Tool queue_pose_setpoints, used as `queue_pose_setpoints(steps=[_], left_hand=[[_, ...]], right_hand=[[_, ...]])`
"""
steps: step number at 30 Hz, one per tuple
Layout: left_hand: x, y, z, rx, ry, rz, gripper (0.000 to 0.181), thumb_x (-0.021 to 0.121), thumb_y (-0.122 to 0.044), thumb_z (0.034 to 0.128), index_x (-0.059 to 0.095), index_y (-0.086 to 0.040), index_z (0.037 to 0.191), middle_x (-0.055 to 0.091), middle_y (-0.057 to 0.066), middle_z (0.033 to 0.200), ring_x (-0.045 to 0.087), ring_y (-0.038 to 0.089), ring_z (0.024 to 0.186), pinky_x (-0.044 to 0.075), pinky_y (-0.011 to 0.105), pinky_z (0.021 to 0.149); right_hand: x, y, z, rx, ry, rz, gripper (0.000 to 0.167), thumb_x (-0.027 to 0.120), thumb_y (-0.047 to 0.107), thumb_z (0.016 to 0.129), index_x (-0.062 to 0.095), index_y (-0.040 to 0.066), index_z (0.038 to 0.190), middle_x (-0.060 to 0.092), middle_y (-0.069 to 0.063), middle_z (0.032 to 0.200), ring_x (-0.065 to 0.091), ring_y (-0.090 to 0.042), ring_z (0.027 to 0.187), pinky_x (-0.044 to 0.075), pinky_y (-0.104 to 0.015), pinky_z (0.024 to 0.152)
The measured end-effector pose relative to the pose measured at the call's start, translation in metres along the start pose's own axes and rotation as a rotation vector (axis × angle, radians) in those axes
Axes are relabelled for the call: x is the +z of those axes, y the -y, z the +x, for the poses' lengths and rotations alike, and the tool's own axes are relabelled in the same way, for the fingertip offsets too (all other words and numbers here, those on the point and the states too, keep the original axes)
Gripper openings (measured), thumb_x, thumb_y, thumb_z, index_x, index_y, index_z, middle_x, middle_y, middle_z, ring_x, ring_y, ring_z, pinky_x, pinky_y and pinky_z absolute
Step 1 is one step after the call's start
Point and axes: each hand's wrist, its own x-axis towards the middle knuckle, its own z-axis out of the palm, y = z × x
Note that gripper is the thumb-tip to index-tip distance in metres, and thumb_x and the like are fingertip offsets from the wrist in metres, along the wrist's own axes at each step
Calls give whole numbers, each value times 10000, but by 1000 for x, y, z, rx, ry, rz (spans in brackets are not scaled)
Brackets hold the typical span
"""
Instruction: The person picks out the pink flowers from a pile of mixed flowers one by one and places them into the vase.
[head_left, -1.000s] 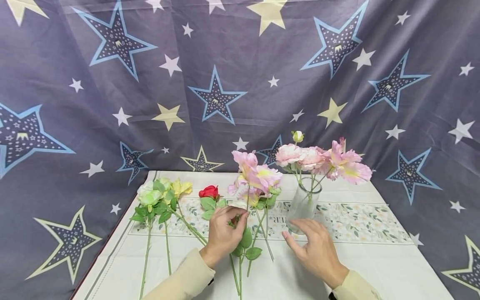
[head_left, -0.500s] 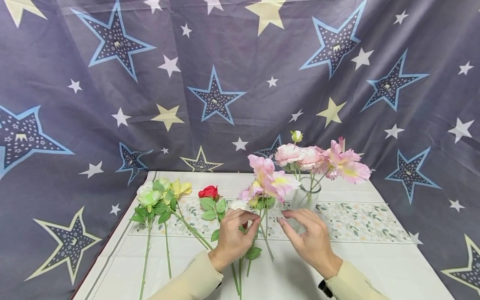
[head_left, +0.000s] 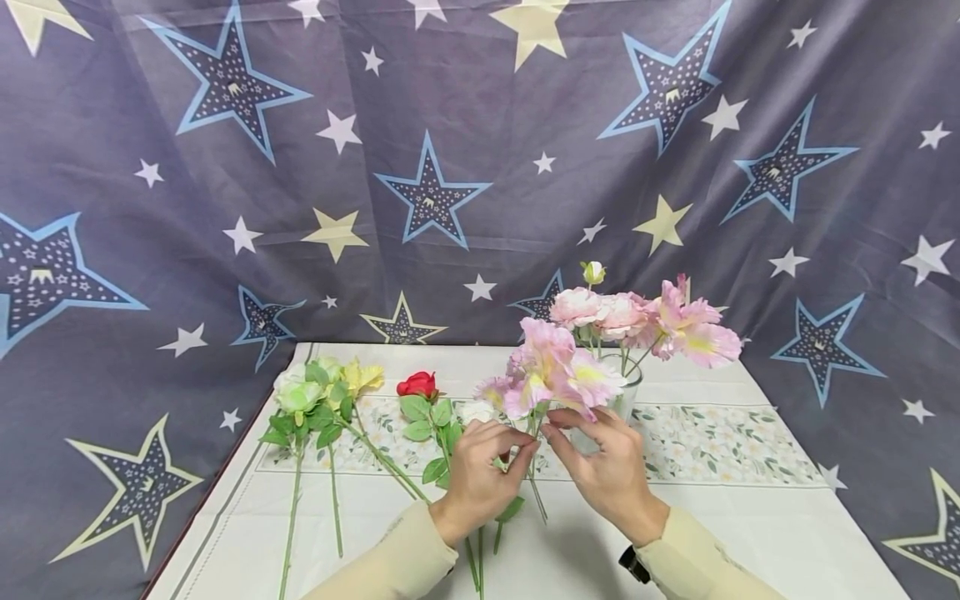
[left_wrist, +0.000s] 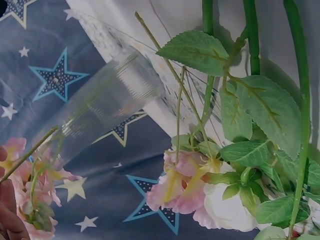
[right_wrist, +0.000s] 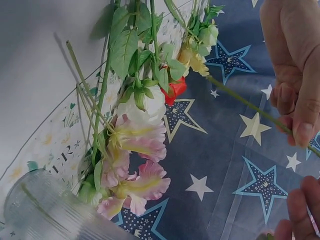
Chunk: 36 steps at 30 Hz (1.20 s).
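Observation:
Just in front of the glass vase (head_left: 628, 396), my left hand (head_left: 483, 471) pinches the stem of a pink artificial flower (head_left: 558, 367) with yellow throats. The right wrist view shows this stem (right_wrist: 245, 105) running out past the left fingertips, its cut end free. My right hand (head_left: 606, 473) is close under the bloom, thumb and forefinger slightly apart. Its fingers (right_wrist: 302, 207) appear separate from the stem in the right wrist view. Pink blossoms (head_left: 600, 312) and another pink flower (head_left: 693, 329) stand in the vase, which my right hand partly hides.
Left on the white table lie a pale green rose (head_left: 296, 392), a yellow flower (head_left: 363, 377) and a red rose (head_left: 417, 384). A white rose (left_wrist: 227, 207) and another pink flower (right_wrist: 135, 172) lie behind my hands. A starry curtain (head_left: 450, 83) hangs behind the table.
My left hand has carried the pink flower rightward, and the bloom now leans lower before the vase. My right hand has left the vase's side and come inward to the flower.

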Motion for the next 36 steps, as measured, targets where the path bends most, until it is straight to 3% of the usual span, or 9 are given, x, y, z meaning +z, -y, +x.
queue_pose_setpoints(steps=[5, 8, 13, 18, 20, 22, 28, 36], left_hand=[[1, -2, 0, 4, 8, 10, 58, 764, -150, 925, 764, -146, 868, 743, -80, 807, 533, 39, 575, 353, 204, 614], [2, -3, 0, 8, 12, 12, 60, 765, -156, 926, 764, -151, 867, 747, -82, 818, 553, 57, 579, 363, 216, 613], [3, -3, -1, 20, 9, 27, 51, 781, -139, 902, 764, -151, 856, 744, -83, 816, 568, 89, 579, 378, 243, 611], [4, -3, -2, 17, 12, 33, 93, 756, -181, 934, 777, -129, 860, 752, -76, 826, 579, 83, 594, 388, 250, 616], [4, -4, -2, 11, 18, 33, 79, 769, -174, 920, 780, -123, 860, 757, -73, 831, 598, 90, 606, 399, 254, 621], [5, -5, -3, 6, 24, 36, 47, 798, -153, 886, 777, -128, 853, 756, -73, 827, 612, 92, 621, 410, 260, 625], [4, -5, -3, -16, 56, 51, 58, 831, -166, 854, 773, -165, 861, 757, -86, 847, 650, 73, 688, 430, 259, 648], [-4, 3, -9, -76, 99, 76, 135, 850, -189, 842, 789, -144, 954, 770, -51, 924, 628, 39, 687, 427, 231, 657]], right_hand=[[2, 0, 0, -13, -30, 4, 122, 817, 64, 835, 801, 82, 954, 774, -14, 840, 718, -209, 744, 554, -331, 773], [3, -1, -1, -35, -59, -1, 82, 799, 139, 892, 801, 75, 943, 770, -22, 825, 722, -200, 707, 565, -317, 706], [4, -4, -1, -61, -81, -20, 249, 710, 275, 981, 797, 55, 903, 763, -34, 804, 717, -191, 666, 564, -320, 635], [4, -4, -2, -52, -83, -4, 27, 787, 57, 828, 782, 63, 854, 758, -36, 795, 704, -176, 640, 557, -274, 613], [4, -3, -3, -46, -85, 7, 153, 780, -37, 730, 774, 71, 838, 751, -29, 781, 692, -167, 633, 550, -254, 615], [4, -3, -3, -43, -87, 16, 137, 762, -34, 742, 768, 75, 824, 743, -21, 766, 680, -160, 631, 548, -244, 624], [1, -5, -3, -54, -97, 37, 71, 714, 73, 875, 744, 76, 810, 711, -3, 718, 669, -148, 622, 547, -249, 614], [-11, -7, 3, -55, -138, -53, 349, 668, 332, 999, 764, 28, 859, 714, -29, 715, 674, -163, 618, 540, -264, 597]])
